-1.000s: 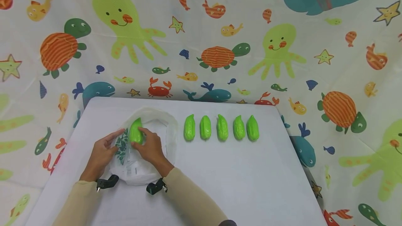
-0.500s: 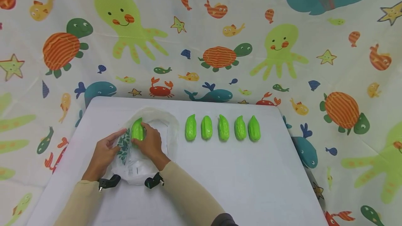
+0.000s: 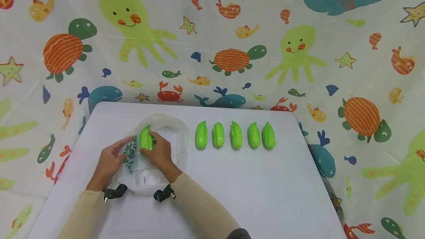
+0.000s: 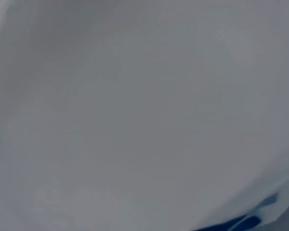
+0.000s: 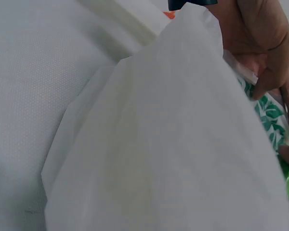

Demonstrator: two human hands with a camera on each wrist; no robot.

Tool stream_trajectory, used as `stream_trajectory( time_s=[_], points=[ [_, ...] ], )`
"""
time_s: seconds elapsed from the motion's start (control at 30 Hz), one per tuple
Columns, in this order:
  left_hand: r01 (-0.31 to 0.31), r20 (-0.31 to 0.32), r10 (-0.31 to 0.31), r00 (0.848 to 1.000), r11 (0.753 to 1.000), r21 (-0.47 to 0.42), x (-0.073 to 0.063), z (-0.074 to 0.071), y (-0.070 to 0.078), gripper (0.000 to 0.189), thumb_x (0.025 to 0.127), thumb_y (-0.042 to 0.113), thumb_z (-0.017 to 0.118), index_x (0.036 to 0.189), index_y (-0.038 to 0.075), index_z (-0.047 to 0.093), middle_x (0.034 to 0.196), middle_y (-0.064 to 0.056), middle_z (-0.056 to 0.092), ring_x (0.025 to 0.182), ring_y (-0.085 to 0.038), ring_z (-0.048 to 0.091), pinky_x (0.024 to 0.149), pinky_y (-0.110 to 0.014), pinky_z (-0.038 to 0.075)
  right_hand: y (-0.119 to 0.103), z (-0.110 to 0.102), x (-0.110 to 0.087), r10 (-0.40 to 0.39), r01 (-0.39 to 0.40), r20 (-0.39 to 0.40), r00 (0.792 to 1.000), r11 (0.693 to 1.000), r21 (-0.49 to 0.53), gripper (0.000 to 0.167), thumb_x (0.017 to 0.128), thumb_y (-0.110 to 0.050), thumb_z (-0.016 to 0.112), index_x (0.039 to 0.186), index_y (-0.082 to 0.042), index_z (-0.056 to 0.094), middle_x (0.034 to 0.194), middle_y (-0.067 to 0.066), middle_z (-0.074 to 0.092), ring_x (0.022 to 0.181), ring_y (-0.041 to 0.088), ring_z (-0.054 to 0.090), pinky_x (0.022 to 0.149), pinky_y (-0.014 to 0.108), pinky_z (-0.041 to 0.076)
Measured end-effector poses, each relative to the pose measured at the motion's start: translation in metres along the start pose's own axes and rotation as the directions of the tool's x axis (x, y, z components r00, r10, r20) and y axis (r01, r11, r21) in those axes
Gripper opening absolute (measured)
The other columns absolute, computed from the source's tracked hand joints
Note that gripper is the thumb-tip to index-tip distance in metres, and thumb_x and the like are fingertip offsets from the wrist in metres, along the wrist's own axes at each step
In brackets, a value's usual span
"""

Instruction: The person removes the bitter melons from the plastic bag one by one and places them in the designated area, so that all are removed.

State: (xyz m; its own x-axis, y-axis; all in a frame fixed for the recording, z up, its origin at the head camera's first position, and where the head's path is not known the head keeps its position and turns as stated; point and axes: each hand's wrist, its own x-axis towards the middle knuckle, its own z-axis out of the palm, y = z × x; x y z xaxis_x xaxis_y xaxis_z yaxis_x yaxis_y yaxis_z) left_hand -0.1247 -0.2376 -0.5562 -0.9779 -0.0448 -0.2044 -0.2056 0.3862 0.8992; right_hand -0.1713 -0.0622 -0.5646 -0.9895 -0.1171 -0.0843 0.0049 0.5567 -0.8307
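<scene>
A white plastic bag with a green leaf print lies on the table with its mouth spread wide. My left hand pinches the bag's left rim between thumb and fingers. Over the bag's mouth, my right hand grips a glossy bright green bitter gourd from its right side, its pointed end away from me. In the left wrist view, the bag's pale surface fills nearly everything. The right wrist view shows the bag's white side, with my left hand at the printed part.
To the right of the bag stands a row of several similar bitter gourds, spaced apart on the white table. A curtain printed with sea animals hangs behind the table's back edge.
My right hand has shifted slightly to the right with the bitter gourd. My left hand keeps its hold on the bag's rim. In the last half second almost nothing moved.
</scene>
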Motion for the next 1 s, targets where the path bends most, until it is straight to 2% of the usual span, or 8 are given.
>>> stream_trajectory(
  time_s=[0.27,0.47,0.67,0.87,1.0],
  points=[
    [0.005,-0.012,-0.005,1.000,1.000,0.020,0.000,-0.001,0.000,0.071,0.099,-0.002,0.050,0.165,0.022,0.042,0.176,-0.012,0.030,0.160,-0.043,0.032,0.100,-0.001,0.046,0.001,-0.012,-0.010,-0.012,0.011,0.009,1.000,0.995,0.096,0.072,0.088,-0.025,0.087,0.153,-0.029,0.057,0.142,-0.008,0.067,0.122,0.005,0.065,0.093,0.015,0.056],
    [0.012,-0.002,-0.012,1.000,1.000,0.006,-0.001,0.001,0.003,0.070,0.100,-0.002,0.051,0.165,0.021,0.040,0.175,-0.012,0.030,0.158,-0.045,0.035,0.095,0.000,0.048,0.001,-0.023,-0.019,-0.034,0.031,0.020,0.999,0.989,0.145,0.071,0.089,-0.023,0.086,0.153,-0.029,0.057,0.141,-0.005,0.068,0.119,0.005,0.066,0.088,0.014,0.056],
    [0.023,0.000,-0.023,1.000,1.000,0.002,-0.001,0.001,0.003,0.069,0.101,-0.002,0.051,0.165,0.019,0.040,0.175,-0.014,0.031,0.156,-0.046,0.038,0.092,0.000,0.049,0.002,-0.035,-0.026,-0.044,0.035,0.034,0.998,0.973,0.228,0.071,0.090,-0.019,0.084,0.154,-0.031,0.055,0.145,-0.006,0.065,0.122,0.005,0.066,0.090,0.013,0.057],
    [0.037,-0.002,-0.037,0.999,0.999,0.016,-0.001,0.001,0.003,0.069,0.100,-0.001,0.050,0.165,0.019,0.040,0.174,-0.014,0.032,0.156,-0.046,0.039,0.093,-0.002,0.051,0.003,-0.047,-0.028,-0.055,0.045,0.032,0.998,0.967,0.251,0.073,0.092,-0.015,0.081,0.156,-0.033,0.052,0.150,-0.008,0.061,0.127,0.007,0.064,0.092,0.012,0.056],
    [0.046,-0.001,-0.046,0.999,0.999,0.005,0.000,0.002,0.003,0.068,0.101,0.000,0.050,0.165,0.020,0.040,0.174,-0.015,0.032,0.155,-0.047,0.040,0.094,-0.005,0.053,0.005,-0.056,-0.029,-0.072,0.064,0.020,0.997,0.962,0.266,0.073,0.093,-0.012,0.079,0.158,-0.030,0.051,0.152,-0.005,0.059,0.130,0.012,0.064,0.095,0.014,0.057]
  ],
)
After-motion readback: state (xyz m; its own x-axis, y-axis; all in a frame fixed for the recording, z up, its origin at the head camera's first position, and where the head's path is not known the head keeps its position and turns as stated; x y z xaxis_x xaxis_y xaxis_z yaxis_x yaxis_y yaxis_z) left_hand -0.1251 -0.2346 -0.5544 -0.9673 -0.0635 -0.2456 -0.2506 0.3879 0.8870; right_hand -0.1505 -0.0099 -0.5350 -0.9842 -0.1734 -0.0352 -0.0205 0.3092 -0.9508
